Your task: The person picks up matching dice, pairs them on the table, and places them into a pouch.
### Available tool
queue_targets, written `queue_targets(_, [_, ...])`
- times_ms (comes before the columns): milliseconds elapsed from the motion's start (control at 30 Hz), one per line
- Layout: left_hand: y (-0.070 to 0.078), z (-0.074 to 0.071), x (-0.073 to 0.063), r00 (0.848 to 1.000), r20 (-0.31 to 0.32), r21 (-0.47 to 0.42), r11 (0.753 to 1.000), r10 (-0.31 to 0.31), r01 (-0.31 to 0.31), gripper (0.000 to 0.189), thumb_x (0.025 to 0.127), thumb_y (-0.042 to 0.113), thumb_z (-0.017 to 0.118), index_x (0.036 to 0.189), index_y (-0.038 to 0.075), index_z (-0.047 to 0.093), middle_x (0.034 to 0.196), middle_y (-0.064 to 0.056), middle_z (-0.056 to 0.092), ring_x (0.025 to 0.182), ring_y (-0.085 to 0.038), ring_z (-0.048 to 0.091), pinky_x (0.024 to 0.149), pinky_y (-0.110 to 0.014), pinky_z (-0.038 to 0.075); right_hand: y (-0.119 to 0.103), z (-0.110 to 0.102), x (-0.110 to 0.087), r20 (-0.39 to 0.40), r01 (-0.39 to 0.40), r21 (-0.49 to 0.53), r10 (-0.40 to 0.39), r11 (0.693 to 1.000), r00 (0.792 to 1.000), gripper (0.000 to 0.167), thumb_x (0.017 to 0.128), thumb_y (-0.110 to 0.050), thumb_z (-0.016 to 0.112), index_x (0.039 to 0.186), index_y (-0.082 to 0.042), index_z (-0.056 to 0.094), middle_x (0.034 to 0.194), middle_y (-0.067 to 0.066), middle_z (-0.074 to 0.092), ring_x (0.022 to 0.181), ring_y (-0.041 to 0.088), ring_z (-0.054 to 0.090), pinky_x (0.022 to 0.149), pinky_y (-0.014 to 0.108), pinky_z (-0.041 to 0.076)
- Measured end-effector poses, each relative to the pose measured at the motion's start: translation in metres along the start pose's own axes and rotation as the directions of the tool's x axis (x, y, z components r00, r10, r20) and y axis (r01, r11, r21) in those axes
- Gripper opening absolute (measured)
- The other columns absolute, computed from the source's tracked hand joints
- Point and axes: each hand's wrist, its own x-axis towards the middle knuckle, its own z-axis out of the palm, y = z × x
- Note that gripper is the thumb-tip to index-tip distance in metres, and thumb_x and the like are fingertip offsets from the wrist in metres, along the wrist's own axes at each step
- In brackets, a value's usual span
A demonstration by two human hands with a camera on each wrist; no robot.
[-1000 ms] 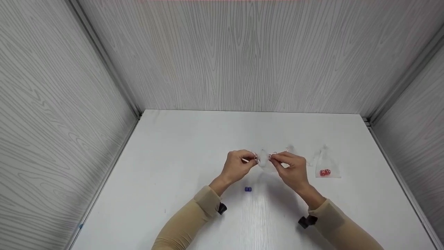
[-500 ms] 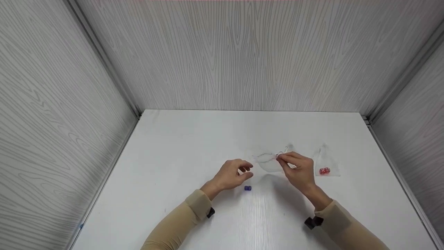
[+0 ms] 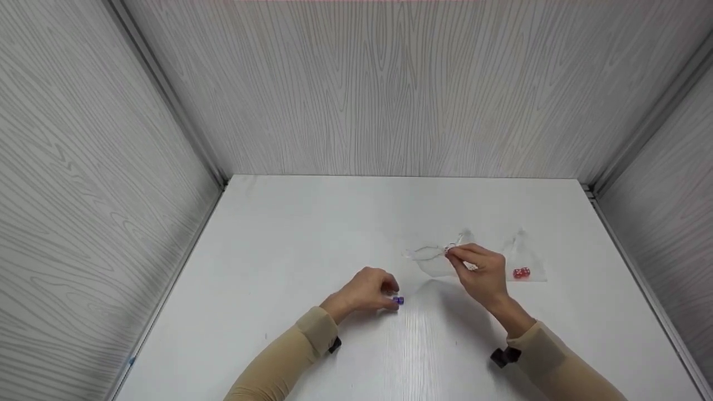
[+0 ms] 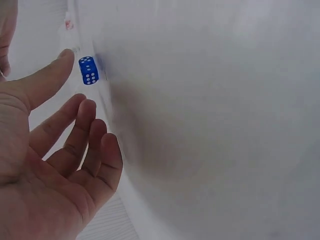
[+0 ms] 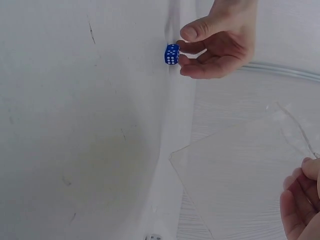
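Observation:
Two small blue dice (image 3: 398, 300) with white dots sit side by side on the white table. My left hand (image 3: 365, 291) reaches around them, thumb and fingers apart. In the left wrist view the dice (image 4: 89, 70) show just beyond the thumb tip, with a gap between thumb and fingers (image 4: 86, 107). A sheer white drawstring bag (image 3: 434, 268) hangs from my right hand (image 3: 483, 275), which pinches its gathered rim. The bag's mouth is spread toward the left. In the right wrist view the bag (image 5: 230, 172) hangs flat, fingers of my right hand (image 5: 305, 200) at its top edge.
Right of my right hand lies another sheer bag (image 3: 523, 253) with two red dice (image 3: 522, 272) inside. A further sheer bag (image 3: 465, 236) is partly hidden behind the right hand. Wood-grain panels (image 3: 356, 89) enclose the table's back and sides.
My left hand has let go of the bag's rim and moved down to the blue dice. The right hand has shifted slightly right, still pinching the bag, whose mouth now shows as a loop.

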Motion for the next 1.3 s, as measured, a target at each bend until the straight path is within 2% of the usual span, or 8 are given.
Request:
queue_targets(167, [-0.001, 0.003, 0.0, 1.0, 0.017, 0.002, 1.0, -0.025, 0.025, 0.025, 0.091, 0.02, 0.091, 0.114, 0.013, 0.086, 0.108, 0.002, 0.082, 0.094, -0.007, 0.066, 0.094, -0.03, 0.059, -0.001, 0.0, 0.0, 0.003, 0.005, 0.002, -0.005, 1.0, 1.0, 0.024, 0.081, 0.026, 0.084, 0.093, 0.005, 0.088, 0.087, 0.019, 0.084, 0.084, 0.004, 0.081, 0.083, 0.008, 0.06])
queue_targets(467, [-0.003, 0.004, 0.0, 1.0, 0.006, 0.038, 0.999, 0.008, -0.008, 0.012, 0.1, 0.022, 0.085, 0.109, 0.016, 0.088, 0.104, 0.003, 0.082, 0.093, -0.007, 0.067, 0.093, -0.029, 0.059, 0.002, 0.0, -0.001, 0.011, -0.011, 0.003, 0.011, 1.0, 1.0, 0.025, 0.081, 0.024, 0.085, 0.094, 0.003, 0.089, 0.088, 0.017, 0.085, 0.09, -0.007, 0.078, 0.083, 0.008, 0.06])
queue_targets(567, [0.0, -0.001, -0.001, 1.0, -0.013, 0.021, 1.0, 0.022, -0.022, 0.012, 0.1, 0.021, 0.084, 0.109, 0.015, 0.088, 0.104, 0.002, 0.083, 0.092, -0.006, 0.066, 0.092, -0.028, 0.059, 0.003, 0.0, -0.001, 0.016, -0.01, -0.001, 0.01, 1.0, 1.0, 0.026, 0.081, 0.024, 0.085, 0.094, 0.002, 0.089, 0.088, 0.017, 0.085, 0.089, -0.005, 0.079, 0.083, 0.008, 0.06])
queue_targets(667, [0.011, -0.014, -0.003, 0.997, -0.052, -0.033, 0.998, 0.058, -0.06, 0.012, 0.1, 0.021, 0.084, 0.108, 0.013, 0.088, 0.104, -0.001, 0.084, 0.091, -0.005, 0.064, 0.089, -0.026, 0.056, 0.005, 0.0, -0.002, 0.027, -0.018, -0.002, 0.018, 1.0, 0.999, 0.024, 0.082, 0.023, 0.085, 0.094, 0.003, 0.088, 0.088, 0.019, 0.084, 0.088, -0.002, 0.079, 0.083, 0.007, 0.059])
queue_targets(933, [0.056, -0.055, -0.008, 0.958, -0.19, -0.164, 0.955, 0.216, -0.248, 0.011, 0.1, 0.017, 0.084, 0.109, 0.011, 0.088, 0.106, -0.006, 0.085, 0.091, -0.005, 0.067, 0.076, -0.019, 0.054, 0.004, 0.0, -0.009, 0.028, 0.003, -0.017, -0.002, 1.0, 1.0, 0.025, 0.081, 0.025, 0.085, 0.095, 0.004, 0.088, 0.088, 0.02, 0.084, 0.078, 0.019, 0.082, 0.083, 0.006, 0.059])
queue_targets(1033, [0.065, -0.063, -0.004, 0.941, -0.244, -0.152, 0.949, 0.236, -0.277, 0.011, 0.1, 0.016, 0.084, 0.11, 0.011, 0.087, 0.107, -0.006, 0.084, 0.095, -0.012, 0.072, 0.075, -0.019, 0.054, 0.004, 0.001, -0.01, 0.042, 0.007, -0.023, -0.006, 1.0, 0.999, 0.028, 0.078, 0.026, 0.085, 0.096, 0.004, 0.088, 0.088, 0.019, 0.084, 0.077, 0.021, 0.082, 0.084, 0.007, 0.059])
queue_targets(1167, [0.07, -0.067, 0.007, 0.917, -0.3, -0.098, 0.948, 0.262, -0.303, 0.014, 0.101, 0.016, 0.084, 0.112, 0.007, 0.087, 0.11, -0.009, 0.085, 0.103, -0.028, 0.078, 0.083, -0.023, 0.056, 0.002, 0.003, -0.007, 0.049, 0.007, -0.033, -0.006, 0.999, 0.999, 0.028, 0.079, 0.024, 0.086, 0.097, 0.003, 0.088, 0.09, 0.017, 0.085, 0.079, 0.019, 0.082, 0.084, 0.006, 0.058])
queue_targets(1300, [0.07, -0.065, 0.017, 0.92, -0.297, -0.081, 0.954, 0.254, -0.289, 0.017, 0.101, 0.016, 0.083, 0.114, 0.005, 0.086, 0.112, -0.011, 0.085, 0.106, -0.03, 0.078, 0.091, -0.029, 0.059, 0.0, 0.006, -0.004, 0.052, 0.022, -0.03, -0.02, 0.999, 0.998, 0.027, 0.08, 0.024, 0.085, 0.096, 0.003, 0.088, 0.088, 0.017, 0.084, 0.078, 0.022, 0.082, 0.083, 0.006, 0.058])
